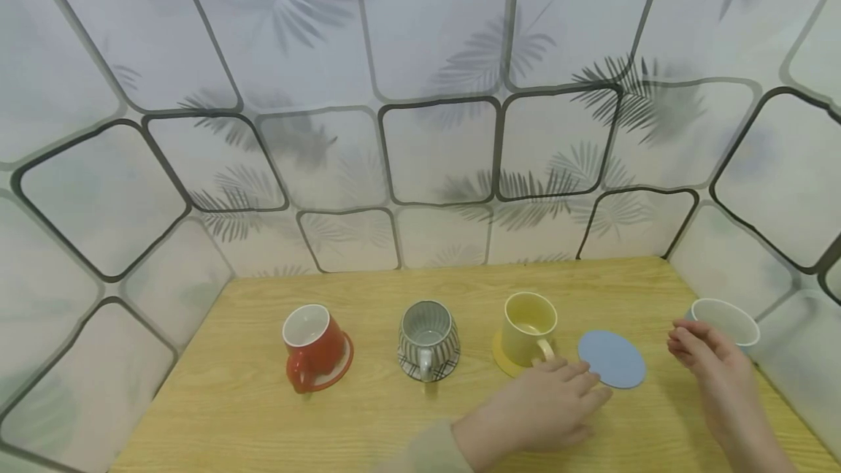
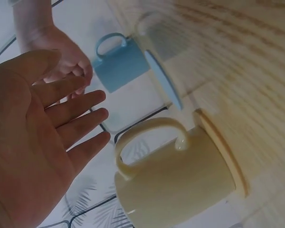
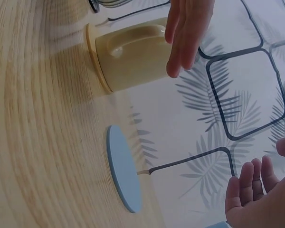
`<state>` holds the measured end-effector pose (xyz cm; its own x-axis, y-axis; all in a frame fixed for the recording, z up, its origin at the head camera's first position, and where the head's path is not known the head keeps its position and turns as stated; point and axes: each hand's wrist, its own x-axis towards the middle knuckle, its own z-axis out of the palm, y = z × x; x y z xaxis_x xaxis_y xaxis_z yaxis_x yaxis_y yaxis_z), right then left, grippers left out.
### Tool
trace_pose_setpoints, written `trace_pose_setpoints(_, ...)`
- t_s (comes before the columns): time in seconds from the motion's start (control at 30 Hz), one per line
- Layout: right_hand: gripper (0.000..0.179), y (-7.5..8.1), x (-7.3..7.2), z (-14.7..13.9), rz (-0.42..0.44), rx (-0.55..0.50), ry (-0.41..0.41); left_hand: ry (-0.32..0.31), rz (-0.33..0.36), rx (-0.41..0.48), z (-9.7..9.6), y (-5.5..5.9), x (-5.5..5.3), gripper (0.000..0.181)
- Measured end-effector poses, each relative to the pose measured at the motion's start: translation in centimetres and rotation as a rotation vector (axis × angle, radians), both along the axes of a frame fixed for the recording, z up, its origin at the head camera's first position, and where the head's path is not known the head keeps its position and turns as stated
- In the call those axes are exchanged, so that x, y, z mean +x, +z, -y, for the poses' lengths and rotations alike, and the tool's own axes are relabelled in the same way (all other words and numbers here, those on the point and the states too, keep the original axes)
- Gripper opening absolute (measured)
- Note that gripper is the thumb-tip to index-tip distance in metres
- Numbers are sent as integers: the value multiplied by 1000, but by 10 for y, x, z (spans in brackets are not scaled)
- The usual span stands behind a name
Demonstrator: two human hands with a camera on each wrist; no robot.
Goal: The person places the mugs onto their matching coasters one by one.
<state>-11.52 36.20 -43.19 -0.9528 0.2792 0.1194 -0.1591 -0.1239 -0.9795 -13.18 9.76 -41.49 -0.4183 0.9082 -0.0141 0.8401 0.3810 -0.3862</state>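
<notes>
My left hand (image 1: 542, 407) hovers with straight, spread fingers beside a yellow mug (image 1: 525, 331), which stands on a yellow round coaster (image 1: 502, 360). In the left wrist view the palm of that hand holds nothing and faces the handle side of the yellow mug (image 2: 175, 185). To the right, a plain blue round coaster (image 1: 611, 358) lies bare on the table. My right hand (image 1: 723, 378), fingers loosely bent and holding nothing, is by a light blue mug (image 1: 742, 327) with a white inside. It partly hides this mug in the head view; the left wrist view shows the mug's handle.
Farther left, a grey striped mug (image 1: 427, 334) stands on a checked coaster (image 1: 453, 365), and a red mug (image 1: 318, 349) on a red coaster (image 1: 347, 360). Patterned panels (image 1: 440, 152) enclose the wooden table (image 1: 250, 407) at the back and both sides.
</notes>
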Motion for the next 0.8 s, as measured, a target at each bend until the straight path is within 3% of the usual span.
trace_pose_setpoints(0.37,32,0,2,-11,-36,-80,16,-23,-55,42,-16,-17,-3,51)
trace_pose_setpoints(0.63,37,-3,2,-16,-134,-132,7,-40,0,34,-25,-27,-5,50)
trace_pose_setpoints(0.8,37,-1,6,-23,-120,-160,-14,-35,16,26,-30,-27,-6,52)
